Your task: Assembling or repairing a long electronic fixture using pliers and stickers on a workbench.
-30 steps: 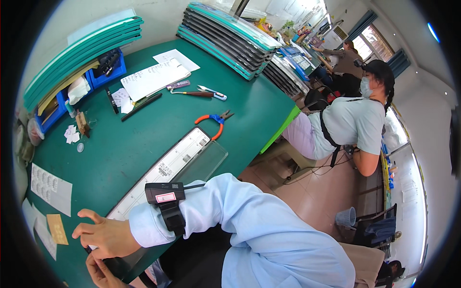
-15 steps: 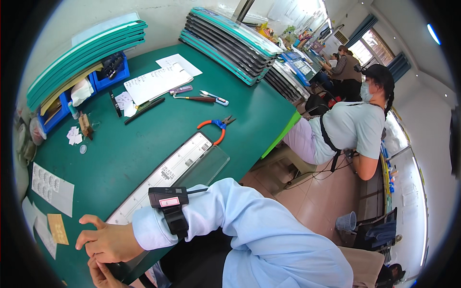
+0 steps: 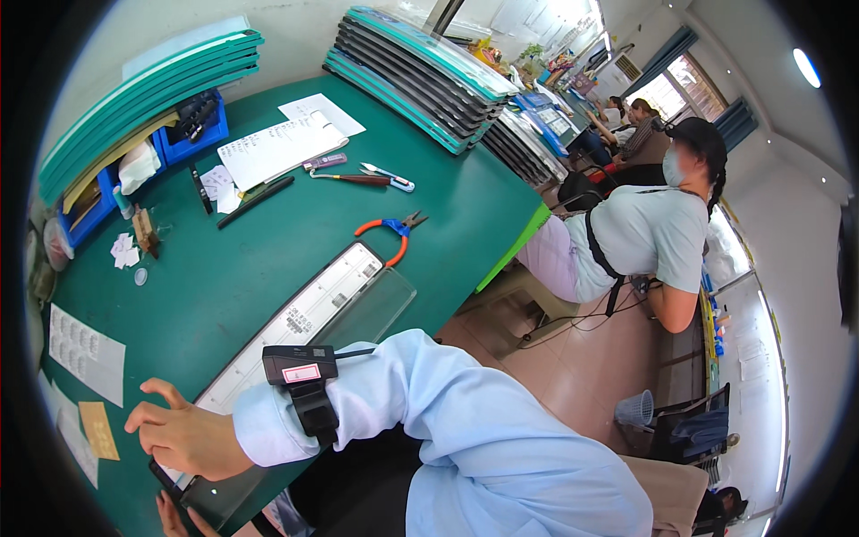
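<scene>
A long white printed strip in a dark frame (image 3: 295, 313) lies slantwise across the green table, with a clear plastic strip (image 3: 380, 309) along its right side. Over the strip's near end is my right hand (image 3: 192, 440), its fingers bent but apart and nothing seen in them. My left hand (image 3: 179, 521) shows only partly at the lower edge, fingers spread beside the frame's near corner and the clear plastic. Whether it touches them is hard to see. Orange-handled pliers (image 3: 394, 237) rest by the strip's far end.
Farther back lie tweezers (image 3: 358, 178), snips (image 3: 389, 177), a black pen (image 3: 256, 202) and a written pad (image 3: 282, 150). Stacked framed panels (image 3: 420, 80) stand at the back, blue bins (image 3: 201, 134) at the left. A seated co-worker (image 3: 644, 233) is to the right.
My hands, which were together at the strip's near end, have come apart; the left is lower. The frame's near corner now shows between them. The whole view has shifted slightly.
</scene>
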Demonstrator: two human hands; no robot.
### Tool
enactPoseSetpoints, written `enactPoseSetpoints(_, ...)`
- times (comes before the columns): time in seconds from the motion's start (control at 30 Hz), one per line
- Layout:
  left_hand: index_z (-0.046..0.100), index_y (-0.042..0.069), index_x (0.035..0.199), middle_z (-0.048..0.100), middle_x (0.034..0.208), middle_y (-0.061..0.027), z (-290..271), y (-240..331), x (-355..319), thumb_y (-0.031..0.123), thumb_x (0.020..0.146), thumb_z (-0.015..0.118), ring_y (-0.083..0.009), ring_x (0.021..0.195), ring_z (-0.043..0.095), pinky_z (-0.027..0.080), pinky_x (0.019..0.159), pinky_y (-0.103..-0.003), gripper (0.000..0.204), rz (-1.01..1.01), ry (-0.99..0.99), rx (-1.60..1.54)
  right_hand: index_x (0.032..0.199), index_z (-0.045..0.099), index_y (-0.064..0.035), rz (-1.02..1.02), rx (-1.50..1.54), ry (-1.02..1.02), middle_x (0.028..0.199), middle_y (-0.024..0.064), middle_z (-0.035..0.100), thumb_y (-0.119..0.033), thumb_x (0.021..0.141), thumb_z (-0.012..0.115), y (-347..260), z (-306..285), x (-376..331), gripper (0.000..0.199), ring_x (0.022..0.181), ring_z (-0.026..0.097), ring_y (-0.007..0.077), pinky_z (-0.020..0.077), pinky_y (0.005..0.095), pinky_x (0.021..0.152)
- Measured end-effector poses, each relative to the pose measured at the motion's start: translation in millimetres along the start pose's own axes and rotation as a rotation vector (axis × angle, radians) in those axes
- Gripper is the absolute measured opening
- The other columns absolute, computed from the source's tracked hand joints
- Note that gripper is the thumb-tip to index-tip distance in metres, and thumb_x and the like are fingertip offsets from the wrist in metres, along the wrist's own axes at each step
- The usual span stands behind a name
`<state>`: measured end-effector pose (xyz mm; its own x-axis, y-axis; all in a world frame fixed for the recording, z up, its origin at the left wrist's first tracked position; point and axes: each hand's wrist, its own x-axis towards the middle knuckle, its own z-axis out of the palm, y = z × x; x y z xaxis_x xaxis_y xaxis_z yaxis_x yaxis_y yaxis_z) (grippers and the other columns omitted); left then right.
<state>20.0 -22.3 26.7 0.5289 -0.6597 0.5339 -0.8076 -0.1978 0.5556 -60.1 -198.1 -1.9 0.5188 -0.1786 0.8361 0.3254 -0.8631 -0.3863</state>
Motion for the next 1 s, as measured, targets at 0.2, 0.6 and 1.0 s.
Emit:
enactPoseSetpoints(0.2,0.060,-0.010,0.110,0.066,0.108,-0.0221,10,-8,-4,0.006,0.089,0.068,-0.0306,0.091,0.069,0.058,0.079,-0.036,0.027,-0.065,0.026,-0.132,0.065,0.055,0.0018,0.012,-0.015,0.017,0.087,0.0127,0.049,0.007,0.065,0.060,1,5,-1,0.007,0.115,0.044,0.0376,0.0203,0.0690,0.099)
enactPoseSetpoints(0.6,0.064,-0.010,0.108,0.068,0.106,-0.0215,18,-11,0,-0.003,0.083,0.069,-0.0288,0.087,0.071,0.061,0.076,-0.035,0.026,0.015,0.110,-0.066,0.068,0.058,0.0022,-0.007,-0.076,0.030,0.089,0.0132,0.049,0.004,0.060,0.062,0,2,1,0.008,0.117,0.044,0.0368,0.0188,0.0680,0.100)
enactPoseSetpoints(1.0,0.069,-0.011,0.095,0.064,0.113,-0.0219,23,8,5,-0.001,0.081,0.073,-0.0304,0.088,0.070,0.063,0.071,-0.033,0.017,0.212,0.073,-0.032,0.063,0.059,0.0026,0.062,-0.202,-0.018,0.093,0.0158,0.049,-0.011,0.061,0.065,-36,-15,38,0.014,0.121,0.040,0.0393,0.0175,0.0689,0.102)
